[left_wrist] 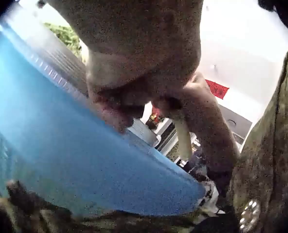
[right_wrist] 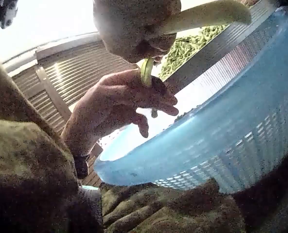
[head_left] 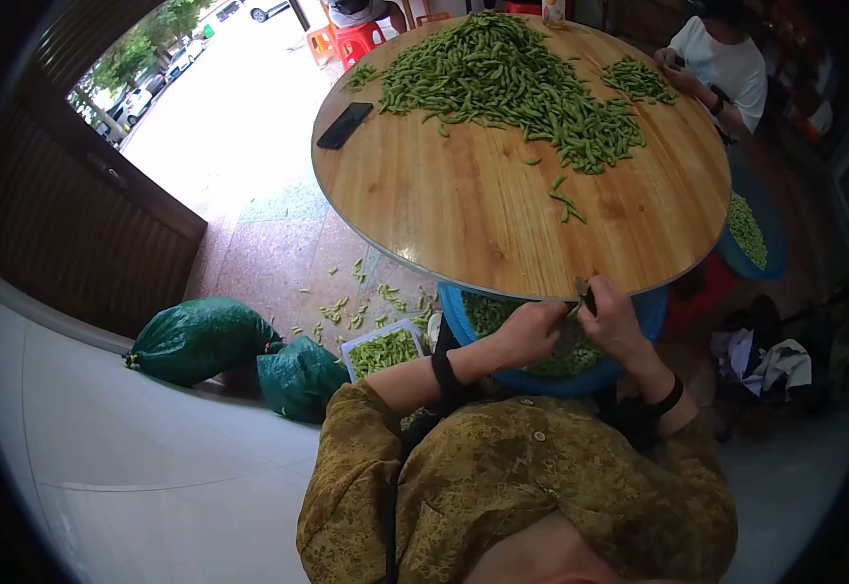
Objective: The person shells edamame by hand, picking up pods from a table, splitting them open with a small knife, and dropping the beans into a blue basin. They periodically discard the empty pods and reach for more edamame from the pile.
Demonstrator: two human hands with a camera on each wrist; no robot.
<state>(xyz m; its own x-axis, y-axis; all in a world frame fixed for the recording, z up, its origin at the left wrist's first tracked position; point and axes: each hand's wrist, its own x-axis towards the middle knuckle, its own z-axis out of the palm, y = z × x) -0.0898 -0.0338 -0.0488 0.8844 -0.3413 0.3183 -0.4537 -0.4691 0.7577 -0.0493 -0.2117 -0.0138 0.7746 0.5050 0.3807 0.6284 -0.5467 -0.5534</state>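
Both hands meet over the near rim of a blue slotted basin [head_left: 456,316] that has green contents. Close beside the table edge, my left hand [head_left: 532,331] pinches a green bean pod [right_wrist: 146,73], with its other fingers spread loosely in the right wrist view. My right hand [head_left: 613,319] bends over the pod's upper end, fingertips right at it. A long, pale, curved piece [right_wrist: 207,18] sticks out of the right hand's grip; its kind is unclear. In the left wrist view, the left hand's wrist hides most of its fingers.
A large heap of bean pods [head_left: 483,78] lies on the round wooden table [head_left: 444,204], near a phone [head_left: 345,126]. Another person [head_left: 726,68] sits at the far right beside a second basin [head_left: 773,255]. Green sacks [head_left: 205,336] and a pod-filled white crate [head_left: 349,362] stand on the left floor.
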